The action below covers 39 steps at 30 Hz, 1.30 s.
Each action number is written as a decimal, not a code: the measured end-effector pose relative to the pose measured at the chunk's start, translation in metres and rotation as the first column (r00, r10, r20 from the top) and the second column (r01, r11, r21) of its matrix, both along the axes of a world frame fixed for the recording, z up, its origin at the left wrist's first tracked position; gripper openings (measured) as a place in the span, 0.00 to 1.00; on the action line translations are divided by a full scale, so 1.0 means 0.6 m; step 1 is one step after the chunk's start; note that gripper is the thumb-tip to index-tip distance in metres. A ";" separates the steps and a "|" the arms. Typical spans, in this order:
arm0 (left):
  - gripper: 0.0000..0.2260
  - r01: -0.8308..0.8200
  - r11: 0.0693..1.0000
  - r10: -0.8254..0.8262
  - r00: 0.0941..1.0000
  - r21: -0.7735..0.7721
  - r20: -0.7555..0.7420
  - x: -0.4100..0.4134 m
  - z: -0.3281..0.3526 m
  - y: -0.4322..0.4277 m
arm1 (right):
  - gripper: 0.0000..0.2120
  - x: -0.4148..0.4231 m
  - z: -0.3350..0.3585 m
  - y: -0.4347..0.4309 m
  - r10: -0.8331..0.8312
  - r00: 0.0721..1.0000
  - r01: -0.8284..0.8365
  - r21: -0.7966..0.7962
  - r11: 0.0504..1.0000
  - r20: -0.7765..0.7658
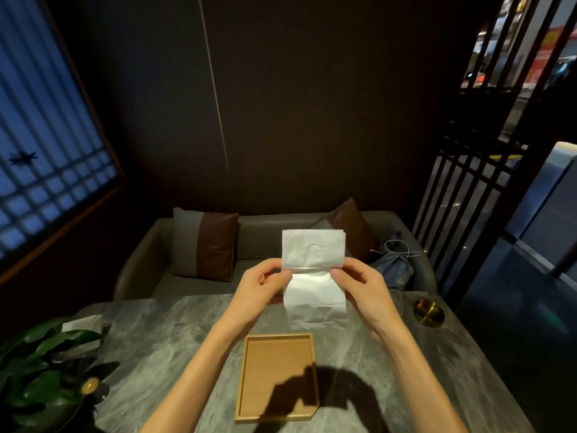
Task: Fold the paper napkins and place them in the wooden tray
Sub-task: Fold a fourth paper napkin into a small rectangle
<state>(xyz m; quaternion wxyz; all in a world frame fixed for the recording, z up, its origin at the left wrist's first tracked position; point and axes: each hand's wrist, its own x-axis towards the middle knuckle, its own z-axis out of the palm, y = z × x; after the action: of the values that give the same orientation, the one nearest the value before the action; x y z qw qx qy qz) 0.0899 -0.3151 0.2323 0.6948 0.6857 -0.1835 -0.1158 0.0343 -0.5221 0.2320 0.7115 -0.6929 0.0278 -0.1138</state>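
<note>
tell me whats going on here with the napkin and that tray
A person is holding a white paper napkin up over a grey marble table, pinching its side edges with the left hand and the right hand. The napkin shows a crease across its middle, so folding is under way. The wooden tray lies flat on the table just below the hands, with no napkins in it yet.

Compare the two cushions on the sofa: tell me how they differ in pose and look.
The left cushion stands square, showing a grey half beside a brown half; the right cushion is turned on a corner like a diamond. The left cushion is in full view, while the napkin partly hides the right cushion. Both lean against the sofa back.
</note>
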 end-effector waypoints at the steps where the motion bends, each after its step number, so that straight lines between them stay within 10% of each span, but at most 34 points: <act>1: 0.09 -0.009 1.000 0.009 1.000 -0.016 0.001 -0.001 0.003 0.000 | 0.17 -0.001 0.007 -0.002 -0.014 0.999 0.015 -0.015 1.000 0.044; 8: 0.08 -0.062 0.998 0.062 0.998 -0.006 0.005 -0.005 0.026 -0.010 | 0.23 0.005 0.026 -0.004 -0.007 0.997 0.005 0.020 1.000 0.079; 15: 0.15 -0.098 0.991 0.122 0.940 0.088 -0.320 -0.014 0.006 -0.026 | 0.30 0.014 0.007 0.016 -0.014 0.988 0.016 0.014 1.000 -0.154; 23: 0.16 -0.146 0.988 0.138 0.978 0.042 0.154 -0.023 0.017 -0.003 | 0.21 -0.003 0.021 0.014 -0.032 0.989 0.065 -0.230 0.971 0.146; 39: 0.04 -0.458 0.853 0.248 0.776 0.250 0.580 -0.022 0.059 0.002 | 0.06 -0.010 0.050 0.016 -0.132 0.939 0.296 -0.547 0.783 0.318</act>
<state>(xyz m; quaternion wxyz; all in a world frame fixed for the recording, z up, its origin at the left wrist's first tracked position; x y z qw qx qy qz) 0.0767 -0.3139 0.2676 0.4810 0.8331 -0.2064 0.1789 0.0284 -0.5125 0.2619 0.4418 -0.8493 -0.0239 -0.2881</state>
